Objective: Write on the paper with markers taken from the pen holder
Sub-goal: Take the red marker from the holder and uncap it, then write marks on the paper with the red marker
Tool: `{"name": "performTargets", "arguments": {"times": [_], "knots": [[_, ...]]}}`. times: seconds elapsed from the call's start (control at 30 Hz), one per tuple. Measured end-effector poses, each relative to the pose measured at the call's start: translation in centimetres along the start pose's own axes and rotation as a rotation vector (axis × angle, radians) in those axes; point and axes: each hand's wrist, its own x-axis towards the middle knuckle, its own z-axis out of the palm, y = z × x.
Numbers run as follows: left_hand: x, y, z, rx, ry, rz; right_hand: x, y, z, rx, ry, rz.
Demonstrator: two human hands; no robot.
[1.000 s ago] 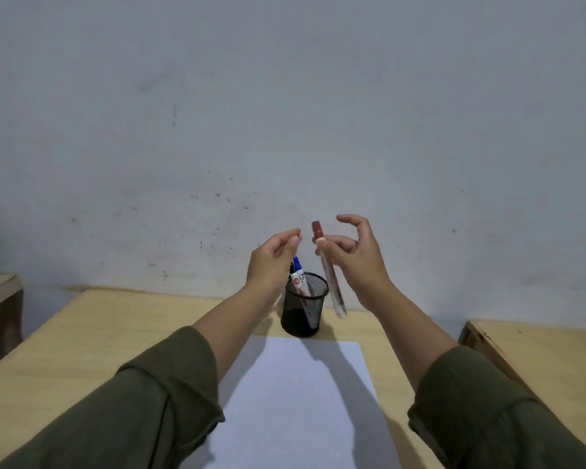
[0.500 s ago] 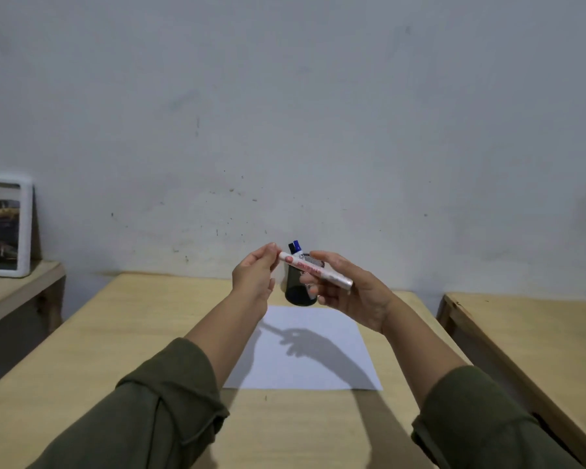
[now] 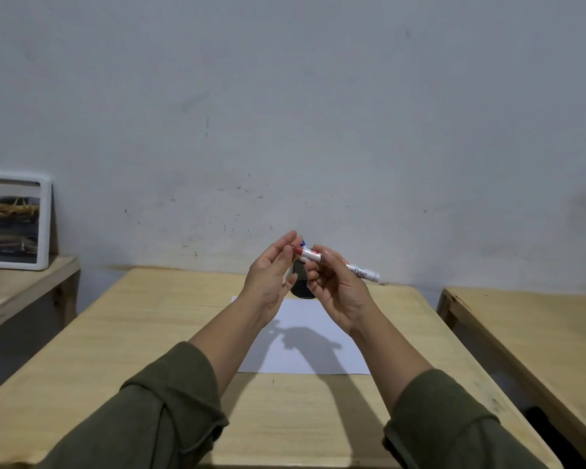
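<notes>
My right hand (image 3: 340, 292) grips a white marker with a red cap (image 3: 362, 271), held almost level above the paper. The red cap end points left into my left hand (image 3: 271, 279), whose thumb and fingers curl around the cap (image 3: 297, 250). A white sheet of paper (image 3: 315, 353) lies on the wooden table (image 3: 115, 350) below my hands. The black mesh pen holder (image 3: 300, 290) stands at the paper's far edge, mostly hidden behind my hands. A blue marker tip (image 3: 303, 241) pokes up from it.
A framed car picture (image 3: 12, 221) leans on the wall on a low wooden surface at the left. A second wooden table (image 3: 535, 333) stands to the right, with a gap between. A grey wall rises right behind the table.
The marker came out of the holder and turned from upright to nearly level. Both hands drew back over the paper, and my left hand closed in on the red cap.
</notes>
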Motion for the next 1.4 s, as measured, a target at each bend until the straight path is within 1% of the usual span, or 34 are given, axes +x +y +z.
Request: {"name": "performTargets", "arguments": {"times": [0.07, 0.2, 0.33, 0.5, 0.6, 0.7, 0.77, 0.9, 1.0, 1.07, 1.13, 1.2, 1.4], "knots": [[0.0, 0.0, 0.0, -0.018, 0.017, 0.010, 0.1, 0.3, 0.1, 0.020, -0.005, 0.000], [0.0, -0.3, 0.1, -0.004, 0.129, 0.037, 0.2, 0.6, 0.4, 0.021, -0.010, -0.020], [0.6, -1.0, -0.4, 0.010, 0.193, 0.013, 0.5, 1.2, 0.4, 0.002, -0.020, -0.047], [1.1, -1.3, -1.2, -0.034, 0.243, -0.050, 1.1, 2.3, 0.1, -0.080, -0.064, -0.065], [1.4, -1.4, -2.2, -0.019, 0.317, -0.094, 1.2, 2.9, 0.2, -0.188, -0.120, -0.085], [2.0, -1.3, -3.7, -0.060, 0.416, -0.097, 0.9, 3.4, 0.4, -0.239, -0.132, -0.087], [2.2, -1.3, -5.3, 0.016, 0.492, -0.042, 0.9, 3.8, 0.3, -0.236, -0.113, -0.083], [1.2, -1.3, -9.0, 0.401, 0.630, 0.065, 1.0, 5.0, -0.2, -0.226, -0.040, -0.026], [0.6, -2.2, -11.5, 0.512, 0.618, 0.106, 1.1, 6.4, -0.6, -0.215, -0.017, 0.024], [0.2, -3.1, -12.8, 0.564, 0.617, 0.075, 1.1, 7.3, -0.8, -0.217, -0.010, 0.051], [0.1, -4.2, -14.1, 0.532, 0.622, 0.021, 1.2, 8.1, -0.9, -0.223, -0.004, 0.068], [0.1, -5.2, -15.2, 0.590, 0.599, -0.010, 1.3, 8.7, -1.0, -0.222, 0.005, 0.081], [0.4, -6.8, -16.8, 0.684, 0.558, -0.031, 1.5, 9.7, -1.1, -0.226, 0.025, 0.111]]}}
